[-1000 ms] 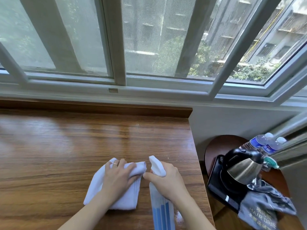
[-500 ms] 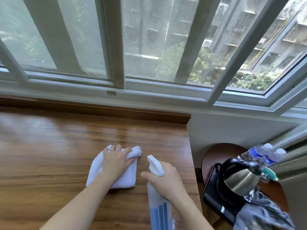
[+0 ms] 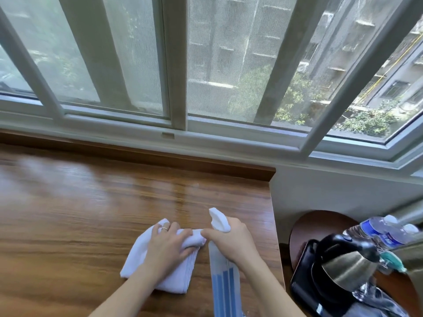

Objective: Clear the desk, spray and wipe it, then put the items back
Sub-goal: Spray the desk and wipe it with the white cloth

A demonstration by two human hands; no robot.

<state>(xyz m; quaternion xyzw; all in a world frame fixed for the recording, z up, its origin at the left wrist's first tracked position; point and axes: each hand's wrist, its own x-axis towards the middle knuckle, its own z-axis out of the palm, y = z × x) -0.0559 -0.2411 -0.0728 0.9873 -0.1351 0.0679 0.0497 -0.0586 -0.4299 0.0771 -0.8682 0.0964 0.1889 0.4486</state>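
Counter: brown wood-grain counter (image 3: 80, 213), bare over its whole left and far stretch; all the open room lies left and ahead of the hands.
Back edge: a raised dark wooden lip (image 3: 160, 156) runs along the far side, under the white-framed window (image 3: 176, 88).
Right edge: the counter ends just right of the right hand; a white wall and a drop follow.
Cloth: folded white cloth (image 3: 139, 255) lies flat on the counter near the front, its top edge rolled.
Left hand: left hand (image 3: 167, 245) rests palm-down on the cloth, fingers (image 3: 183, 233) bent over the rolled edge and pressing it; a ring shows on one finger.
Bottle: white-nozzled spray bottle with blue stripes (image 3: 223, 282) stands just right of the cloth, nozzle pointing away.
Right hand: right hand (image 3: 231, 241) wraps the bottle's neck, fingers closed around it; forefinger reaches toward the cloth.
Beside the counter: round dark side table (image 3: 320, 223), lower, carrying a steel kettle with black handle (image 3: 348, 268) and clear water bottles with blue labels (image 3: 377, 229).
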